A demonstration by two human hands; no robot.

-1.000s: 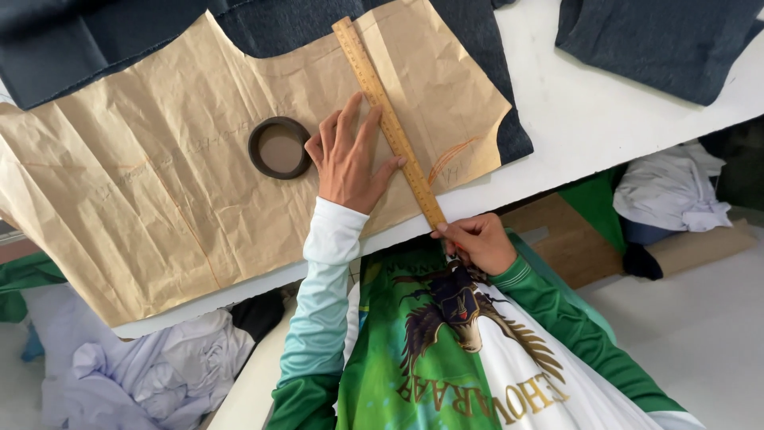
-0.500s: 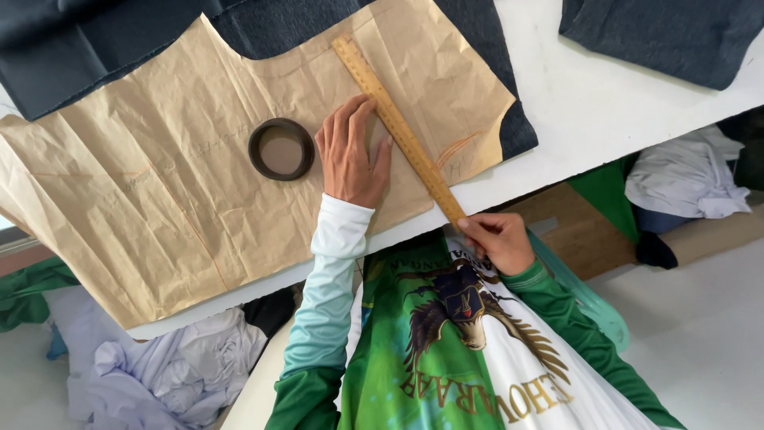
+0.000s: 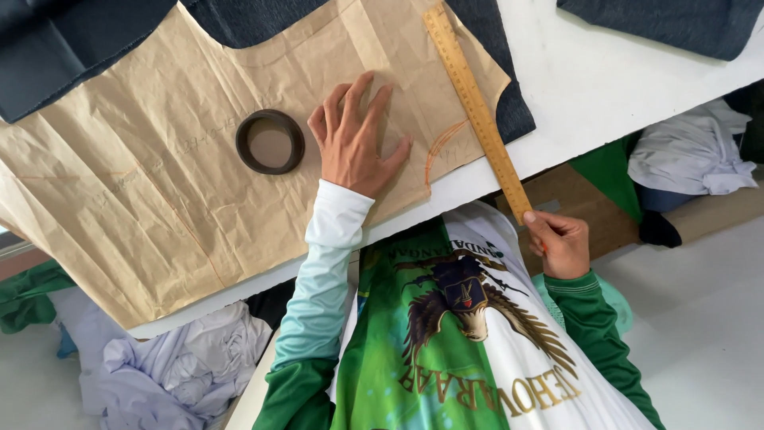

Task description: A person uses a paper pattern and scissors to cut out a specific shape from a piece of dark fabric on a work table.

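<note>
**Palm on the pattern, ruler at the table edge**

Under the left hand (image 3: pixel 354 143) lies a creased sheet of brown pattern paper (image 3: pixel 159 199), spread over dark blue fabric (image 3: pixel 72 48) on a white table (image 3: pixel 605 95). That hand is flat and wide, fingers fanned, holding nothing, only pressing the paper down. Just beside its fingertips, toward the thumbless side, a dark ring of tape (image 3: pixel 270 142) sits on the paper as a weight, close to the hand but not touching it.

Out past the thumb, well apart from the palm, a long wooden ruler (image 3: pixel 476 107) runs at a slant across the paper's edge and off the near side of the table. The right hand (image 3: pixel 557 243) is closed on the ruler's near end, fingers curled around it; something small and red seems pinched in the same grip, though I cannot tell what it is. A faint curved orange line (image 3: pixel 442 151) shows on the paper between thumb and ruler.

To my eye, doing this well means keeping the palm's weight even so the paper cannot creep on the cloth, and laying the ruler flat before any line is trusted, since it is gripped only at one end. The creases near the wrist look likely to throw an edge off unless smoothed first.
</note>
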